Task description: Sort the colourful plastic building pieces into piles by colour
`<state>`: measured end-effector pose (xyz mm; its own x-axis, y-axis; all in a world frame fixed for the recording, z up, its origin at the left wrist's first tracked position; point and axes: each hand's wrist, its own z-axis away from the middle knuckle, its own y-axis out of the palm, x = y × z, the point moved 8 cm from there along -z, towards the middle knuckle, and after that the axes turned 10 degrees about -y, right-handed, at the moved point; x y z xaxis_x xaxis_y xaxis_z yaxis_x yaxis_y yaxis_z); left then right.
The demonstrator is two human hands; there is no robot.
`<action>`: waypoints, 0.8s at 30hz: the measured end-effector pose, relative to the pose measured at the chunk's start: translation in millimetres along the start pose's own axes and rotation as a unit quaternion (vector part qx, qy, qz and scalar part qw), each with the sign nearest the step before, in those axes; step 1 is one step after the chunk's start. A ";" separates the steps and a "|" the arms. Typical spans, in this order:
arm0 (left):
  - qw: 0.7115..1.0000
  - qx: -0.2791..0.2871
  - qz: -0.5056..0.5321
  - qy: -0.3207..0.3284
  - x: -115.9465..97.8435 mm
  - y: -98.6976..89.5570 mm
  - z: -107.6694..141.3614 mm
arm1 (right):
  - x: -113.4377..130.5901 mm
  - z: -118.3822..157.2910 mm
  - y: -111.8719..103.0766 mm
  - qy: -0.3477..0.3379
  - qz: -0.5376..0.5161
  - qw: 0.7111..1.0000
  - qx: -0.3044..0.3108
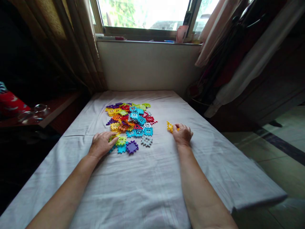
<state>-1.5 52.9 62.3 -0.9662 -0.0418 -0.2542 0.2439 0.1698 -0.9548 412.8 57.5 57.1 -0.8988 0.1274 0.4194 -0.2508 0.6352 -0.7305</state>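
A heap of colourful interlocking plastic tiles lies on a bed or table covered by a pale sheet. My left hand rests at the heap's near left edge, thumb and forefinger apart, touching a lime-yellow tile. Close to its fingertips lie a lime green tile, a light blue tile and a purple tile. To the right of the heap, my right hand is closed on a yellow tile, partly hidden by the fingers. A grey tile lies flat between the two hands.
Behind the far edge stands a low wall under a window, with a pink cup on the sill. A curtain hangs at left, above a wooden surface with glass objects. Clothes hang at right.
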 end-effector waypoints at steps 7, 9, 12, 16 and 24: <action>0.997 -0.014 -0.001 -0.081 30.4 -16.3 -8.8 | 6.5 7.2 3.1 -0.025 -0.014 0.999 -0.042; 0.994 -0.020 -0.021 -0.104 37.4 -20.5 -16.9 | 14.7 9.1 5.9 -0.049 -0.027 0.998 -0.037; 0.991 0.007 -0.056 -0.122 39.6 -18.4 -28.0 | 26.5 11.9 9.1 -0.079 -0.038 0.996 -0.022; 0.983 0.076 -0.101 -0.134 35.9 -9.1 -36.8 | 31.8 13.0 10.5 -0.089 -0.039 0.995 -0.007; 0.984 0.078 -0.003 -0.159 47.6 -19.7 -44.1 | 44.7 13.5 4.9 -0.125 -0.066 0.990 -0.013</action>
<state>-55.9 91.0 75.8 -0.8991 -0.3518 -0.2604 0.2725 0.0158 -0.9620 366.6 56.0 65.0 -0.9206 -0.1489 0.3611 -0.3657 0.6532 -0.6630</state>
